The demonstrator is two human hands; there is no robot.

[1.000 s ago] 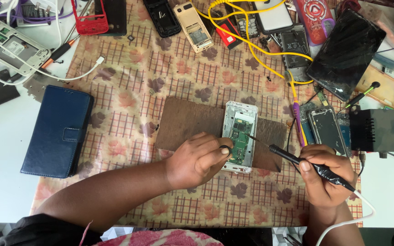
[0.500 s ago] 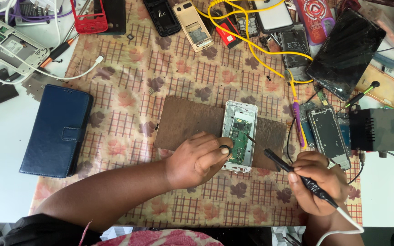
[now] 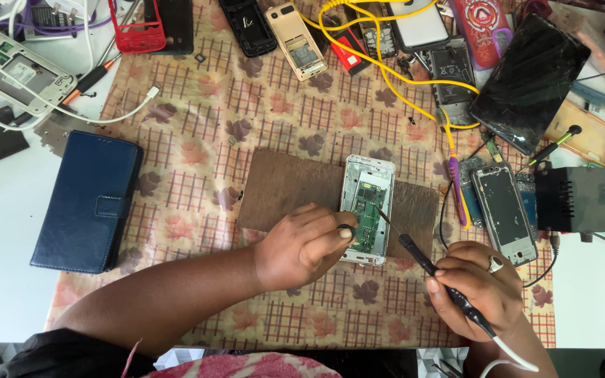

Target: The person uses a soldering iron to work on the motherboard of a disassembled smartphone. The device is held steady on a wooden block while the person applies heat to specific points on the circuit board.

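An opened white phone [image 3: 367, 203] with a green circuit board lies on a brown wooden board [image 3: 285, 185] in the middle of the patterned cloth. My left hand [image 3: 302, 245] rests at the phone's lower left edge, fingers curled and pinching a small dark piece against it. My right hand [image 3: 476, 288] grips a black soldering iron [image 3: 428, 264] like a pen. Its thin tip points up-left and touches the circuit board near the phone's middle.
A blue wallet phone case [image 3: 89, 199] lies at left. Another opened phone [image 3: 504, 210] and a black box [image 3: 572, 199] sit at right. Yellow cables [image 3: 386, 70], a cracked black screen [image 3: 530, 80] and several phone parts crowd the far edge.
My right hand has moved left and slightly down with the soldering iron, bringing its tip onto the phone's board. My left hand has stayed put.
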